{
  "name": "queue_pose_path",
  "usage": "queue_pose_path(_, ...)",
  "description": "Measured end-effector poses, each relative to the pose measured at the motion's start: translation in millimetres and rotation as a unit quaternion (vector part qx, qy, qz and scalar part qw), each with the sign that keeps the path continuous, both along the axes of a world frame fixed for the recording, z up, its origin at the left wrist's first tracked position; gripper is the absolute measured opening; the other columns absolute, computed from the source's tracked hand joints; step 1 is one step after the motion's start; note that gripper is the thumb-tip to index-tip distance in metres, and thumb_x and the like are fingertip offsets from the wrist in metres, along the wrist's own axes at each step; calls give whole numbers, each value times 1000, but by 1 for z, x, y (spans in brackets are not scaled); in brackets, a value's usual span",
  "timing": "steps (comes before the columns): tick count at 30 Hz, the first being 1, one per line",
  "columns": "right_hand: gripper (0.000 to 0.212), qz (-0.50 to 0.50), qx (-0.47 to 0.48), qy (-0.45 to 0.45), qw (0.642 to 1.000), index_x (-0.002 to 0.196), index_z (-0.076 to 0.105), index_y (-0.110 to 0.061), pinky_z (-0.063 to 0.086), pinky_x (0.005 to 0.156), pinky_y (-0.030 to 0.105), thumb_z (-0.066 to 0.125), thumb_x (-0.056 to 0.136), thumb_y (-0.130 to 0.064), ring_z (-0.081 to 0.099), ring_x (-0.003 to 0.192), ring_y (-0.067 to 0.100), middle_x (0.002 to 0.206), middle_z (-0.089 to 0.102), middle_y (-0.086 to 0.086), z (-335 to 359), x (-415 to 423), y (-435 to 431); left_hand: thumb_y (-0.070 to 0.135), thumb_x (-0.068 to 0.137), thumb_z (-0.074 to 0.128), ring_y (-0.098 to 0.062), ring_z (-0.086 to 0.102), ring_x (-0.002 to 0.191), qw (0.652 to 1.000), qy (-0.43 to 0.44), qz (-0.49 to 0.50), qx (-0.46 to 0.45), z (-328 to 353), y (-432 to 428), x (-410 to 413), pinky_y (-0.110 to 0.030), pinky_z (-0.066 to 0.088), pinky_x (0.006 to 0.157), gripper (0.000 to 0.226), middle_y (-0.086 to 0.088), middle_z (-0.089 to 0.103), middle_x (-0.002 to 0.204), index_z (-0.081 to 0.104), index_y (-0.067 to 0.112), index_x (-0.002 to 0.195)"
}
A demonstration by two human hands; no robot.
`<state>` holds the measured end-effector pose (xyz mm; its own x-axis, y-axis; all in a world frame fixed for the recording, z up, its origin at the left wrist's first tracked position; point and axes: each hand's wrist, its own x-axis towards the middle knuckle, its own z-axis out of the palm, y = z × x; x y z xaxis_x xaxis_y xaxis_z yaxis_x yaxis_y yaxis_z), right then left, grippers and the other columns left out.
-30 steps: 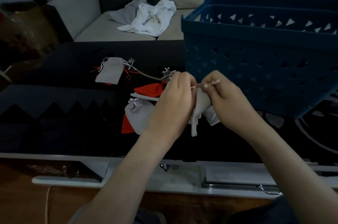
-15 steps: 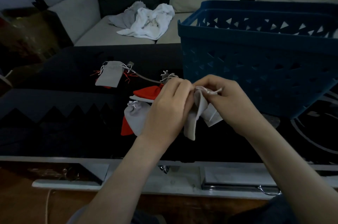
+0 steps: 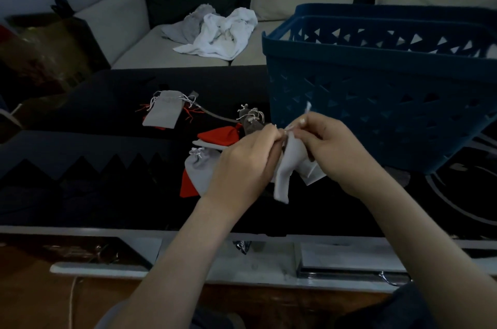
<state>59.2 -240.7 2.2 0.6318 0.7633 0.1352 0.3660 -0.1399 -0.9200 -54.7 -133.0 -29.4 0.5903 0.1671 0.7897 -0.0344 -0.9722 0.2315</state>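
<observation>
Grey cloth mid-frame: the left hand has its grip clamped on the neck of a small pale grey fabric drawstring pouch, held above the black desk. The right hand has its grip pinched on the white cord. Cinching seems in hand; the next move calls for a steady pull on the cord.

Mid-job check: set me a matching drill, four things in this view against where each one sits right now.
Things
1. pale grey drawstring pouch
2. dark blue plastic basket with triangle cut-outs
3. crumpled white cloth
4. red fabric pouch

Places
A. on the beige sofa seat, behind the table
B. held up between the left hand and the right hand
C. on the black table, left of both hands
D. standing on the right side of the table

Pairs: 1-B, 2-D, 3-A, 4-C
</observation>
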Motion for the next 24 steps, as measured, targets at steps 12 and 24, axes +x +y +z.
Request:
queue_pose_path(12, 14, -38, -66, -202, 976, 80, 53, -12, 37, 59, 5, 54, 91, -5, 48, 67, 3, 71, 53, -8, -5, 21, 40, 26, 98, 49, -17, 63, 75, 945, 201, 98, -239, 18, 40, 9, -37, 51, 68, 10, -3, 67, 84, 51, 18, 92)
queue_pose_path(24, 24, 108, -204, -277, 933, 113, 61, -17, 48, 82, 29, 46, 95, -18, 55, 95, 17, 114, 61, 6, 27, 24, 175, 22, 96, 50, -33, 52, 113, 867, 330, 310, -208, -17, 205, 6, -41, 45, 88, 35, -16, 53, 123, 49, 3, 125)
